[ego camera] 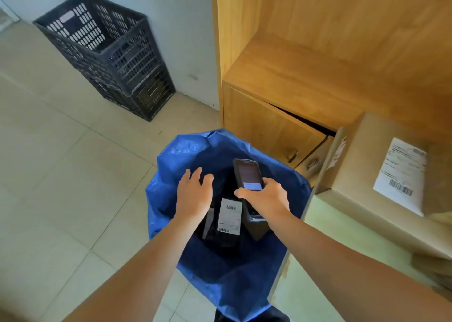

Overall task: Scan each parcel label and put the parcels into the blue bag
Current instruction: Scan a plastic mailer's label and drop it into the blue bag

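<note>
Blue woven plastic forms the blue bag [171,199], which stands open on the tiled floor [61,175] beside a wooden cabinet [281,101]. Inside lies a black parcel [225,238] with its white label [230,216] facing up. Above the opening, the left hand [194,194] hovers with fingers spread and empty, while the right hand [266,198] grips a handheld scanner [248,175]. To the right, a labelled cardboard box [381,175] sits on the counter [342,236].

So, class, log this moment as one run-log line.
left hand: open, empty, over bag | right hand: holds scanner | black parcel: in bag | box: outside bag, right
</note>
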